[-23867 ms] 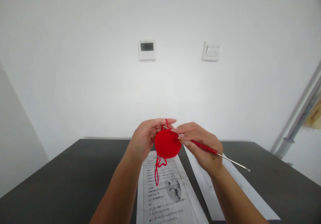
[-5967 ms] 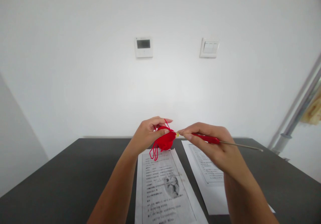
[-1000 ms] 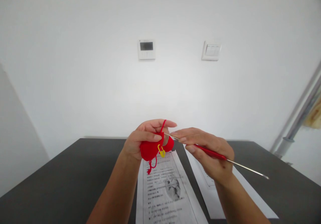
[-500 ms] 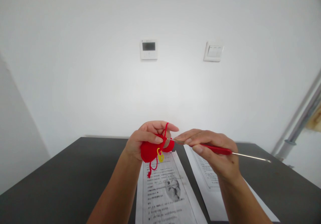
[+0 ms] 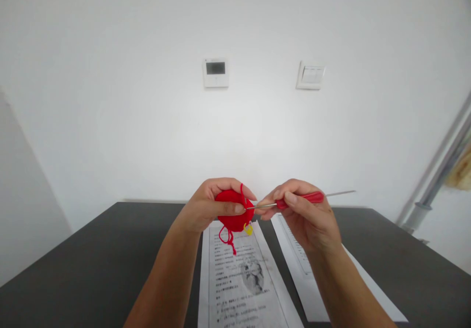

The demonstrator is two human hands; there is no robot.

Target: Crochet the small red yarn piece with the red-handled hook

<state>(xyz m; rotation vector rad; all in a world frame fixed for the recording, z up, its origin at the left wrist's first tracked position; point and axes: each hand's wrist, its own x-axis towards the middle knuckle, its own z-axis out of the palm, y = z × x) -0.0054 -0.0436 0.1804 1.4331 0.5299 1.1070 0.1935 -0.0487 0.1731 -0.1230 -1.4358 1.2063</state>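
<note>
A round red crochet piece [image 5: 231, 221] is pinched between the thumb and fingers of my left hand [image 5: 206, 205]. Red yarn [image 5: 243, 193] loops over the left index finger, and a knotted yarn tail [image 5: 231, 242] dangles below. A yellow stitch marker [image 5: 248, 229] hangs from the lower right edge of the piece. My right hand [image 5: 309, 215] grips a crochet hook [image 5: 301, 200] by its red handle. The hook's metal tip meets the piece beside my left thumb; whether it passes through a stitch is too small to tell.
Two printed sheets lie on the dark table [image 5: 91, 259]: one paper with a picture [image 5: 239, 303] below my hands, another paper [image 5: 316, 308] under my right forearm. A white wall stands behind, bearing a thermostat [image 5: 216, 74] and a light switch [image 5: 311, 76]. A grey pipe [image 5: 441, 176] runs at right.
The crochet piece has turned to show its face more fully, with the marker shifting right. My right hand has tilted the hook, its rear end rising and swinging left.
</note>
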